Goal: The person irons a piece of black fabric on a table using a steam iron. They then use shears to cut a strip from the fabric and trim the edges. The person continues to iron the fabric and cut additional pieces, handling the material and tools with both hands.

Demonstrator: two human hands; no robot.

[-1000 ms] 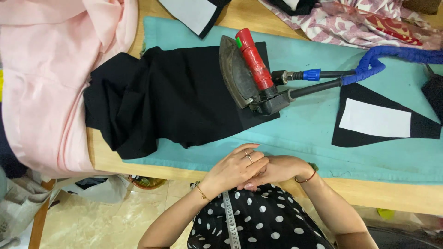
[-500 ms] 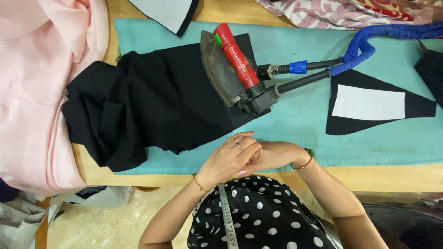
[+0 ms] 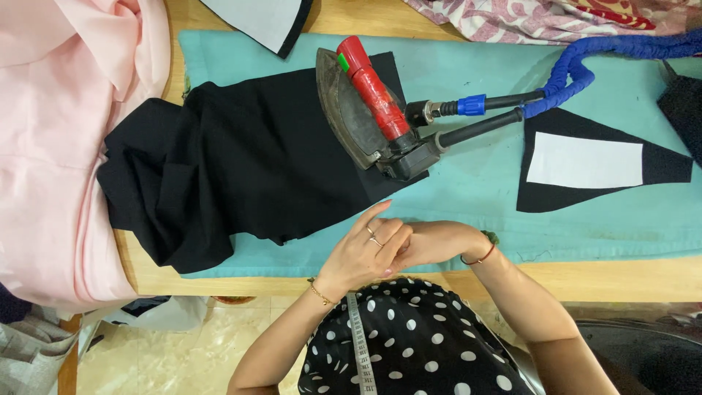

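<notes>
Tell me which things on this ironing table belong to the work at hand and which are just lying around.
In use or nearest the hands:
- left hand and right hand, clasped together, holding nothing
- black fabric
- iron resting on it
- teal ironing mat

Lying about:
- pink cloth
- black piece with white patch
- patterned fabric
</notes>
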